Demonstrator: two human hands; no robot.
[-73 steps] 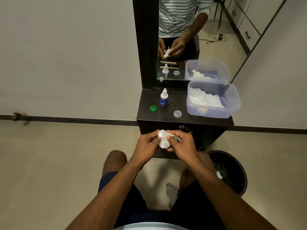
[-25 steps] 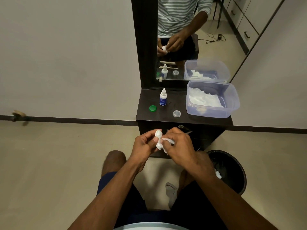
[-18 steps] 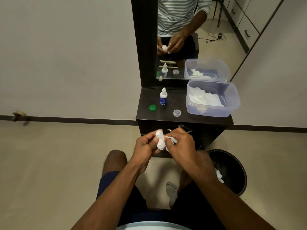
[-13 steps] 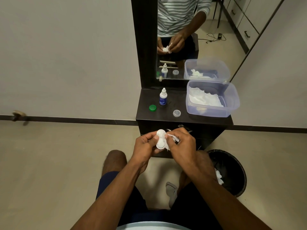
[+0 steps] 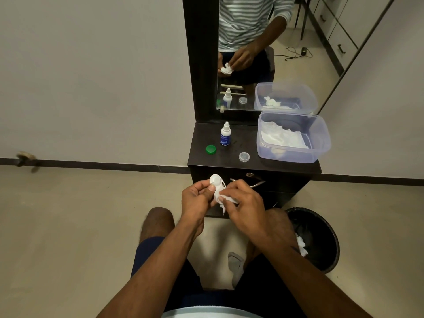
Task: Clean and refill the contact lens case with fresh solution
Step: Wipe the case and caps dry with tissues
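Observation:
My left hand (image 5: pixel 196 199) pinches a white contact lens case (image 5: pixel 215 180) in front of the dark dresser, one round well showing above my thumb. My right hand (image 5: pixel 243 203) holds a crumpled white tissue (image 5: pixel 223 201) pressed against the case's lower well. On the dresser top (image 5: pixel 252 165) stand a small solution bottle (image 5: pixel 225 134) with a blue label, a green cap (image 5: pixel 210 149) to its left and a clear cap (image 5: pixel 244 156) to its right.
A clear plastic tub (image 5: pixel 296 154) holding white tissues sits on the dresser's right side. A mirror (image 5: pixel 243 65) rises behind it. A black waste bin (image 5: pixel 321 239) with a used tissue stands on the floor at my right knee.
The case has turned in my left hand, and my right hand has worked the tissue down from the upper well to the lower one. Both hands stay in front of the dresser.

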